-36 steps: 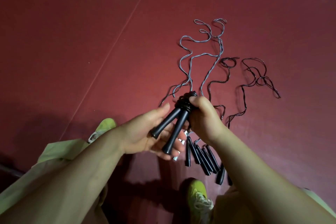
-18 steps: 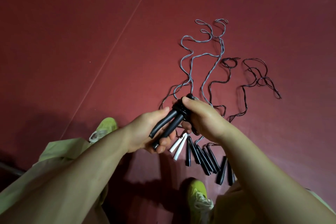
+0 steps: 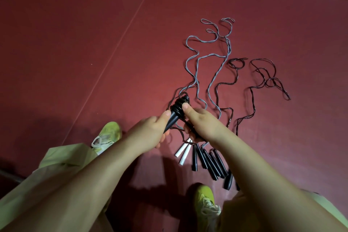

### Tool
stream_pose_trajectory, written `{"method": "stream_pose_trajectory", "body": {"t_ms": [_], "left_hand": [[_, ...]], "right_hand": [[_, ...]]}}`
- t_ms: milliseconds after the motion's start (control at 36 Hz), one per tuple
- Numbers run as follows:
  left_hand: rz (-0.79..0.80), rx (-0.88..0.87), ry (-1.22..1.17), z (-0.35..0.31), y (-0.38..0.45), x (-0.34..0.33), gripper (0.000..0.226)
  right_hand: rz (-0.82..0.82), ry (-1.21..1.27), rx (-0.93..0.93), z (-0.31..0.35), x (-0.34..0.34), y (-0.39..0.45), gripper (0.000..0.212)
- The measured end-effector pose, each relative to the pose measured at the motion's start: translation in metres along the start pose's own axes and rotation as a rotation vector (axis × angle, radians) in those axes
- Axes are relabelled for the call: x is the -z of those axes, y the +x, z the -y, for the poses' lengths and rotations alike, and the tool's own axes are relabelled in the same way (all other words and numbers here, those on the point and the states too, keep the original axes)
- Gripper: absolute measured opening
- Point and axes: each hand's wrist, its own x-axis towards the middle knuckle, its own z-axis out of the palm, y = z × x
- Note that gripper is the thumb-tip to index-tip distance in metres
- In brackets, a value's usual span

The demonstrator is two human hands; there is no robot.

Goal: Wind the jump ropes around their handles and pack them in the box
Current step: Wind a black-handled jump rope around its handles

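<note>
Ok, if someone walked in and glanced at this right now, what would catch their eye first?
Probably the two hands at centre: the left hand and right hand grip a pair of black handles with black rope coiled round their top. Behind them, loose grey ropes and dark ropes snake across the red floor. Bright yellow-green shoes stand out below.

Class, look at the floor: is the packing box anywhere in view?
No: only loose jump ropes and their handles lie on the red floor; no box shows.
</note>
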Motion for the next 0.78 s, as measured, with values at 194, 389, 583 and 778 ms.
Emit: {"method": "stream_pose_trajectory", "body": {"t_ms": [194, 389, 583, 778], "left_hand": [[-0.1, -0.029, 0.14, -0.0016, 0.0011, 0.0021, 0.054], [-0.169, -0.036, 0.281, -0.004, 0.0009, 0.0074, 0.043], [-0.164, -0.048, 0.276, -0.0006, 0.0024, 0.0091, 0.033], [-0.212, -0.078, 0.282, -0.0046, -0.0017, 0.008, 0.032]], "right_hand": [[-0.023, -0.061, -0.061, -0.002, -0.0028, 0.0011, 0.061], [-0.001, -0.107, -0.045, -0.0043, -0.0045, 0.0006, 0.078], [0.035, -0.044, -0.051, -0.0062, -0.0067, 0.0017, 0.068], [0.042, 0.005, -0.022, -0.0069, -0.0081, 0.0009, 0.064]]}}
